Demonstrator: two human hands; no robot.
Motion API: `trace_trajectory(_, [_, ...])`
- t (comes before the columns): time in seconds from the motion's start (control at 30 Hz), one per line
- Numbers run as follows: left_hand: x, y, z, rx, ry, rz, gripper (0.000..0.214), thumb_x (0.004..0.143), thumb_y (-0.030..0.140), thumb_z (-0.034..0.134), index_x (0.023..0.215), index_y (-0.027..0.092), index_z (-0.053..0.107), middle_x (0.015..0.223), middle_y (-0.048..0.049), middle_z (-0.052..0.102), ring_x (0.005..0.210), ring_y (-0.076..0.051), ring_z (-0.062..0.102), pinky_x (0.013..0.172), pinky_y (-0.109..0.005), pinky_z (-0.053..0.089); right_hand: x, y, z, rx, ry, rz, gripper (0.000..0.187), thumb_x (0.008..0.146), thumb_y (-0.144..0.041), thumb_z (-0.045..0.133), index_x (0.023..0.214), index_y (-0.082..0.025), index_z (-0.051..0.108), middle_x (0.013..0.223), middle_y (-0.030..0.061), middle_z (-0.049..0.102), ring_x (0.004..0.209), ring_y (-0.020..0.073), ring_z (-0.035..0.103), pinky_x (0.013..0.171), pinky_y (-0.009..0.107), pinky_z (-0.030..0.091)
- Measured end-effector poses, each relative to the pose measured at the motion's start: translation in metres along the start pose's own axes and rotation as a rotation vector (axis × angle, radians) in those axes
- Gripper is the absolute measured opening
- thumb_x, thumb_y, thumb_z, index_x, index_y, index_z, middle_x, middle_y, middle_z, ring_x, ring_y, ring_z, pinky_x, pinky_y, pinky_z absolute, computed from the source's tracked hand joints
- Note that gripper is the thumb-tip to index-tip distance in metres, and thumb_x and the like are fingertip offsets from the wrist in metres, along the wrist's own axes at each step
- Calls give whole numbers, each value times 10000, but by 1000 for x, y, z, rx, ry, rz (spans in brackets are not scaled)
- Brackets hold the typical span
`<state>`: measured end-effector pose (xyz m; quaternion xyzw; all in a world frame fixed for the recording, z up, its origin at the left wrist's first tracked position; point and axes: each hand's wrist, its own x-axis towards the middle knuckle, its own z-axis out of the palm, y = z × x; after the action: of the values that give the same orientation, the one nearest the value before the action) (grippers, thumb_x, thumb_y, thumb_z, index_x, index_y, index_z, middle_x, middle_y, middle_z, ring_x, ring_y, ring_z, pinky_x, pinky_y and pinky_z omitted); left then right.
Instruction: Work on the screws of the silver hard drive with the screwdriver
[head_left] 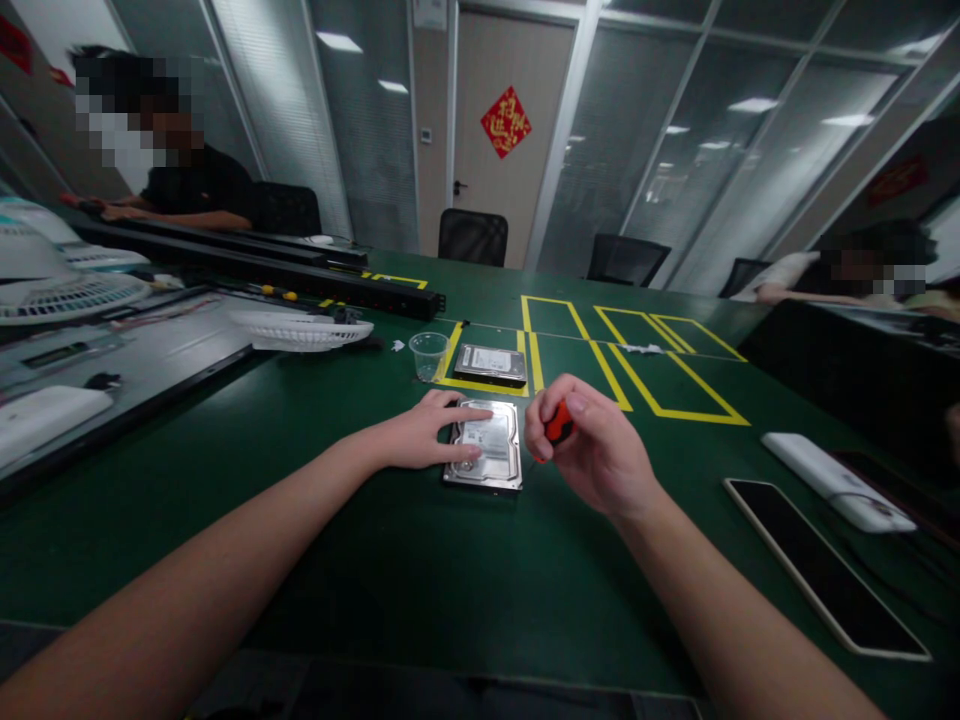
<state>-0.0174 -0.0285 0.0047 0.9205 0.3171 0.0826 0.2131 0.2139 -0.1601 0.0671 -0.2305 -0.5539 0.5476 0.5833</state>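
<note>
A silver hard drive (499, 450) lies flat on the green table in front of me. My left hand (431, 432) rests on its left side, fingers spread over the label and the edge. Just right of the drive, my right hand (589, 440) is closed around the red and black handle of a screwdriver (558, 424). Its thin shaft points down beside the drive's right edge; where the tip ends is hard to make out. Behind, a second hard drive (491, 364) sits within a yellow tape outline, with a clear plastic cup (430, 358) to its left.
Fan parts (300, 328) and long black bars (300, 265) crowd the left. On the right lie a phone (821, 565), a white power strip (836, 482) and a large black panel (862, 370). Yellow tape rectangles (667, 413) mark the table. Two people sit at the far sides.
</note>
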Motion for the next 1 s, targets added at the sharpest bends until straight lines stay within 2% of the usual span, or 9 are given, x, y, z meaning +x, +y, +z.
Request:
trace_trajectory(0.27, [1,0,1,1,-1,3,703,916,753,574,1547,484,423,1631,-55,323,1507,-400,285,1201,-592,303,0,0,1,12,19,-15,189,997,-321,563,840,-218,571,760,19,635,602,143,521,597,310,380])
trace_trajectory(0.43, [1,-1,1,2,-4,3,705,915,767,563,1548,495,413,1632,-54,312,1501,-407,289,1193,-601,310,0,0,1,10,33,8,159,992,-347,580,903,-221,621,790,24,661,567,130,474,582,309,360])
trace_trajectory(0.53, [0,0,0,-6,-9,1,705,913,763,569,1548,500,410,1634,-52,310,1502,-409,287,1191,-606,313,0,0,1,15,19,-8,253,1008,-392,530,931,-205,684,751,41,668,562,138,463,576,314,340])
trace_trajectory(0.67, [0,0,-1,-10,-7,8,704,913,759,574,1548,507,404,1639,-43,306,1508,-410,275,1198,-615,300,2,-3,2,27,47,5,384,1015,-447,454,878,-200,714,695,47,652,551,154,441,579,328,343])
trace_trajectory(0.87, [1,-1,0,-5,-5,0,727,901,778,573,1550,497,409,1640,-55,303,1500,-413,290,1183,-613,327,1,-4,3,39,11,13,311,998,-380,503,809,-191,663,713,38,625,593,158,485,596,316,360])
trace_trajectory(1.0, [1,-1,2,-7,6,2,715,909,763,580,1547,478,429,1634,-62,314,1498,-400,302,1199,-593,313,1,-2,3,45,12,3,225,982,-348,536,842,-195,624,734,35,638,605,161,527,601,310,377])
